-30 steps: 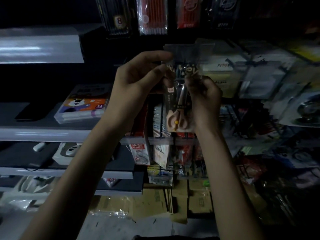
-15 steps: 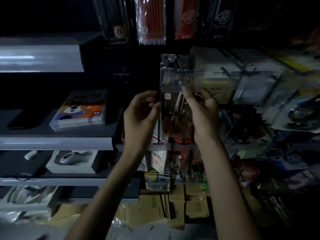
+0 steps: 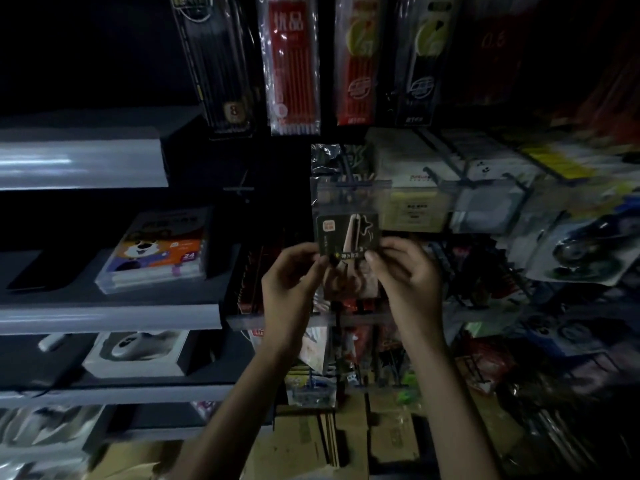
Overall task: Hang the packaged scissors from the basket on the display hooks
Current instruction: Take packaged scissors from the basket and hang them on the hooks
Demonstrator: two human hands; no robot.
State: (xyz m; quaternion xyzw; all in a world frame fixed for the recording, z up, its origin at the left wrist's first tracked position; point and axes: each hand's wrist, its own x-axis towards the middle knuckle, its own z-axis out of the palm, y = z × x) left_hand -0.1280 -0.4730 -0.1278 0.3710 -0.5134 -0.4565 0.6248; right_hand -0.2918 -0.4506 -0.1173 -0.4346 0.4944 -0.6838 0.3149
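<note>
packaged scissors (image 3: pixel 347 244) upright between both sets of fingers, dark card facing out, beige blades pointing up. left hand (image 3: pixel 287 282) pinches the pack's left edge, fingers (image 3: pixel 310 258) curled onto it; right hand (image 3: pixel 407 271) pinches the right edge the same way. Pack top sits just under a clear tag strip (image 3: pixel 348 195) above the fingers (can't tell if it's hung). Higher up: red refill packs (image 3: pixel 292 64). Well left of the fingers: marker box (image 3: pixel 156 251) on a grey shelf (image 3: pixel 110 317). Below the wrists: cardboard boxes (image 3: pixel 346 441).
</note>
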